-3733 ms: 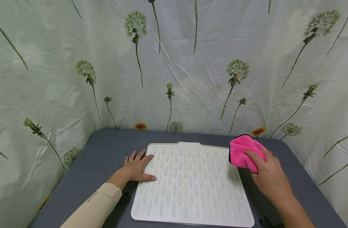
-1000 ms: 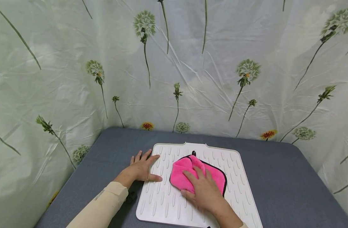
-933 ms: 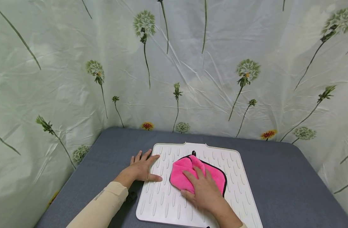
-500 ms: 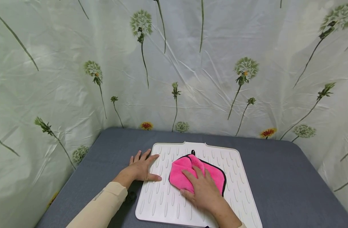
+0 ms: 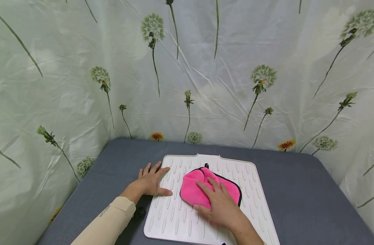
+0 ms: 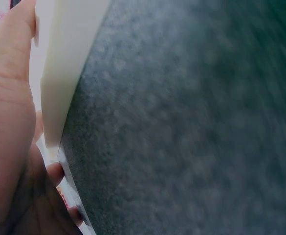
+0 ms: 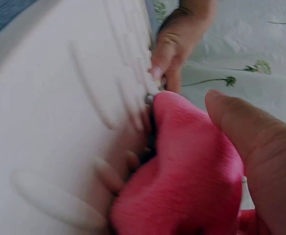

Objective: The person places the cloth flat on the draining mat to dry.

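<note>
A pink cloth (image 5: 192, 189) with black edging lies bunched and folded on a white ribbed mat (image 5: 174, 217). My right hand (image 5: 220, 206) rests on the cloth with its fingers spread over it, the thumb at the cloth's near left edge. In the right wrist view, the pink cloth (image 7: 187, 161) rises in a soft fold beside the thumb (image 7: 250, 122). My left hand (image 5: 150, 182) lies spread at the mat's left edge, thumb and index finger on the mat, other fingers beyond it. The left wrist view shows the mat's pale side (image 6: 64, 78) beside that hand.
Under the mat is a dark grey tabletop (image 5: 303, 197), which extends to both sides. A whitish curtain (image 5: 217, 85) printed with dandelions hangs behind it. A small dark object (image 5: 140, 212) sits below the left wrist.
From the mat's far right corner, the right hand has brought the gripped cloth to the middle and spread its fingers on it. Over the last second, both hands stay nearly still.
</note>
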The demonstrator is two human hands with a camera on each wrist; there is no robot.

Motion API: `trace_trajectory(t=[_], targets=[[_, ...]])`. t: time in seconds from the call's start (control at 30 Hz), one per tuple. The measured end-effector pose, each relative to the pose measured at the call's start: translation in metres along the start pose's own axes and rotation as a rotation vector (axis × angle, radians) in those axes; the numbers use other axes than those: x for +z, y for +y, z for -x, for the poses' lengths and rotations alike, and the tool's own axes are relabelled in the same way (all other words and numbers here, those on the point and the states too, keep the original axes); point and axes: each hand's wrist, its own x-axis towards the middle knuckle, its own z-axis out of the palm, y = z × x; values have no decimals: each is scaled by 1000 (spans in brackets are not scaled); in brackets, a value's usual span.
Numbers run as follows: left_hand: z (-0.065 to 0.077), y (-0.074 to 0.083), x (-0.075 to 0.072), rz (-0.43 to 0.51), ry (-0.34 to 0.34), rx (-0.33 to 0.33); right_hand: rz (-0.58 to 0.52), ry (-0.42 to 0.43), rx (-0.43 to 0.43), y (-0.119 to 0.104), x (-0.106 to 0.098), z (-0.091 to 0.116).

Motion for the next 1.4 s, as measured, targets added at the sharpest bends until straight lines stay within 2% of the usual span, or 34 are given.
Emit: trace_trajectory(t=[0.3, 0.53, 0.77, 1.03, 1.27, 1.4], targets=[[3, -1, 2, 35, 18, -3, -88, 29, 71, 16, -21, -2], [1, -4, 5, 63, 18, -11, -125, 41, 144, 46, -35, -3], [2, -2, 2, 104, -11, -32, -101, 52, 182, 76, -45, 2], [2, 1, -4, 192, -22, -55, -62, 73, 245, 96, -44, 1], [0, 2, -4, 260, -21, -50, -29, 17, 295, 97, -40, 1], [2, 10, -5, 317, -1, -56, -13, 22, 309, 96, -38, 1]])
